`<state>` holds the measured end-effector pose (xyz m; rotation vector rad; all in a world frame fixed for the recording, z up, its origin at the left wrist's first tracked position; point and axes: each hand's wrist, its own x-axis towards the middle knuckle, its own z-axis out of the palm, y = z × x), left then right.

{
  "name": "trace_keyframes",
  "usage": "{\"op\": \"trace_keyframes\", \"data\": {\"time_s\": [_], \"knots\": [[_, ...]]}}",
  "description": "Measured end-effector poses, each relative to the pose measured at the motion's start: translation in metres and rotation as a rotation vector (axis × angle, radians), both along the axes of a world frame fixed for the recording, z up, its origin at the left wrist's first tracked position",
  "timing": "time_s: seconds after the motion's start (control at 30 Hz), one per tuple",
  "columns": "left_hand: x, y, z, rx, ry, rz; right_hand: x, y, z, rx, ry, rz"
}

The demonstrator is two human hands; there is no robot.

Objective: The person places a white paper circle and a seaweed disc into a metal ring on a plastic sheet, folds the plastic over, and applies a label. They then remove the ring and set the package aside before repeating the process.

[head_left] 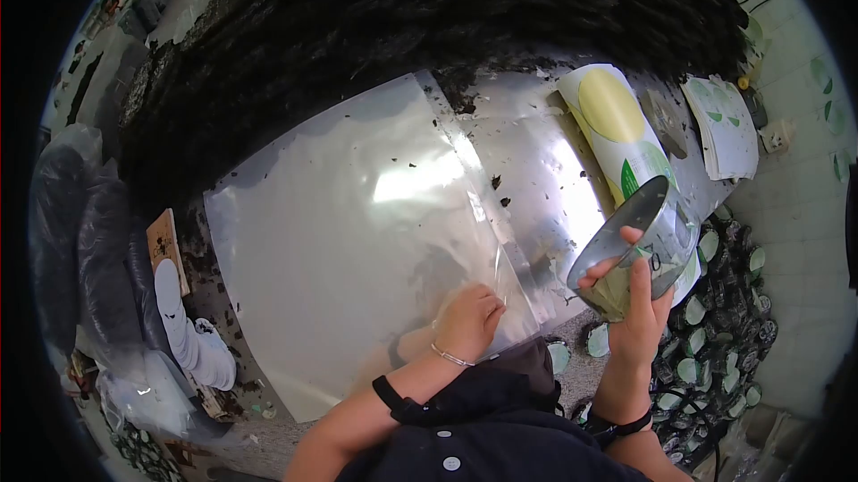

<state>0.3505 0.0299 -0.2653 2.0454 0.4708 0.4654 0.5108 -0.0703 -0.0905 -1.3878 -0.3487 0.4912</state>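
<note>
My left hand (470, 321) has its fingers pinched together at the near right edge of a stack of clear plastic sheets (331, 241), which lies flat on a shiny metal table (527, 138). My right hand (636, 308) grips a shiny grey bowl-shaped vessel (630, 214), tilted with its wide mouth toward the left. Some of its fingers show inside the mouth, while the thumb lies across the outside. Just behind the vessel is a roll of round yellow and green labels (612, 106).
A large heap of dark, flaky material (384, 17) spans the back. White printed sheets (722, 124) lie at the far right. Several dark packs with pale green ends (702, 339) are piled below right. White discs (192, 339) and dark-filled plastic bags (76, 241) stand at left.
</note>
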Motion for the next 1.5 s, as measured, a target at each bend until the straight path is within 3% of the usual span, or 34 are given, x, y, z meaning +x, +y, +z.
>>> {"op": "trace_keyframes", "data": {"time_s": [0.03, 0.1, 0.17, 0.2, 0.23, 0.27, 0.3, 0.37, 0.4, 0.43, 0.5, 0.53, 0.57, 0.6, 0.63, 0.67, 0.7, 0.73, 0.77, 0.8, 0.83, 0.9, 0.97, 1.03, 1.07, 1.1, 1.17, 1.23, 1.3, 1.37, 1.4, 1.43, 1.5], "knots": [[-0.004, 0.003, 0.0, -0.012, 0.0, 0.007, 0.003, 0.009, 0.0, -0.065, -0.073, 0.028], [-0.013, 0.014, 0.008, -0.289, 0.049, 0.187, 0.001, 0.032, -0.006, -0.146, -0.162, 0.066], [-0.049, 0.081, 0.025, -1.208, 0.03, 0.526, -0.009, 0.058, -0.023, -0.47, -0.711, 0.307], [-0.071, 0.135, 0.047, -1.47, -0.162, 0.559, -0.026, 0.072, -0.026, -0.631, -0.886, 0.556], [-0.087, 0.174, 0.078, -1.439, -0.267, 0.569, -0.052, 0.083, -0.029, -0.781, -1.065, 0.811], [-0.103, 0.213, 0.11, -1.406, -0.374, 0.573, -0.082, 0.096, -0.041, -0.766, -1.122, 1.014], [-0.119, 0.239, 0.141, -1.3, -0.432, 0.43, -0.11, 0.11, -0.06, -0.744, -1.182, 1.218], [-0.089, 0.229, 0.208, -0.913, -0.271, 0.253, -0.153, 0.142, -0.095, -0.633, -1.221, 1.241], [-0.076, 0.216, 0.212, -0.918, -0.237, 0.103, -0.169, 0.155, -0.117, -0.571, -1.23, 1.226], [-0.063, 0.195, 0.207, -0.906, -0.189, 0.007, -0.187, 0.149, -0.161, -0.397, -1.023, 1.107], [-0.041, 0.143, 0.157, -0.714, -0.186, -0.087, -0.215, 0.094, -0.197, -0.212, -0.821, 1.008], [-0.033, 0.122, 0.128, -0.633, -0.215, -0.148, -0.218, 0.056, -0.2, -0.091, -0.636, 1.237], [-0.027, 0.104, 0.091, -0.543, -0.085, -0.243, -0.213, 0.024, -0.199, 0.027, -0.442, 1.456], [-0.024, 0.093, 0.054, -0.406, 0.053, -0.369, -0.198, 0.028, -0.174, -0.024, -0.403, 1.654], [-0.031, 0.083, 0.031, -0.395, 0.052, -0.36, -0.183, 0.034, -0.148, -0.086, -0.369, 1.849], [-0.037, 0.07, 0.012, -0.083, -0.083, -0.317, -0.161, 0.063, -0.091, -0.334, -0.502, 2.018], [-0.039, 0.059, 0.004, 0.228, -0.219, -0.264, -0.146, 0.078, -0.056, -0.186, -0.604, 1.785], [-0.049, 0.049, 0.015, 0.105, -0.179, -0.28, -0.133, 0.085, -0.039, -0.043, -0.691, 1.546], [-0.075, 0.043, 0.025, 0.054, -0.098, -0.301, -0.12, 0.079, -0.049, -0.066, -0.885, 1.062], [-0.109, 0.039, 0.036, 0.001, -0.012, -0.327, -0.115, 0.084, -0.049, -0.14, -0.69, 0.787], [-0.137, 0.035, 0.05, 0.219, -0.217, -0.023, -0.102, 0.084, -0.067, -0.188, -0.947, 0.73], [-0.207, 0.038, 0.076, 0.474, 0.107, 0.516, -0.082, 0.049, -0.121, -0.406, -1.216, 1.015], [-0.257, 0.017, 0.05, 0.411, 0.688, 0.593, -0.077, 0.022, -0.126, -0.489, -1.281, 1.047], [-0.27, 0.011, 0.062, 0.39, 0.73, 0.533, -0.081, 0.023, -0.091, -0.53, -1.12, 1.086], [-0.278, 0.007, 0.07, 0.374, 0.772, 0.457, -0.081, 0.03, -0.092, -0.453, -1.069, 0.945], [-0.28, 0.023, 0.083, 0.455, 0.683, 0.551, -0.083, 0.042, -0.084, -0.392, -1.122, 0.84], [-0.287, 0.087, 0.106, 0.612, 0.534, 0.802, -0.082, 0.063, -0.107, -0.385, -1.198, 0.84], [-0.319, 0.164, 0.096, 0.729, 0.363, 1.094, -0.067, 0.064, -0.115, -0.349, -1.162, 1.01], [-0.357, 0.24, 0.076, 0.755, 0.399, 1.35, -0.029, 0.055, -0.107, -0.616, -0.814, 0.887], [-0.391, 0.294, 0.048, 0.852, 0.571, 1.41, -0.014, 0.114, -0.077, -0.297, -0.998, 0.383], [-0.409, 0.321, 0.028, 0.886, 0.652, 1.382, -0.007, 0.147, -0.063, -0.286, -1.079, 0.277], [-0.439, 0.339, -0.005, 0.663, 0.745, 1.262, 0.006, 0.174, -0.047, -0.296, -1.174, 0.146], [-0.447, 0.351, -0.031, 0.641, 0.832, 1.282, 0.031, 0.223, -0.028, -0.292, -1.137, 0.087]]}}
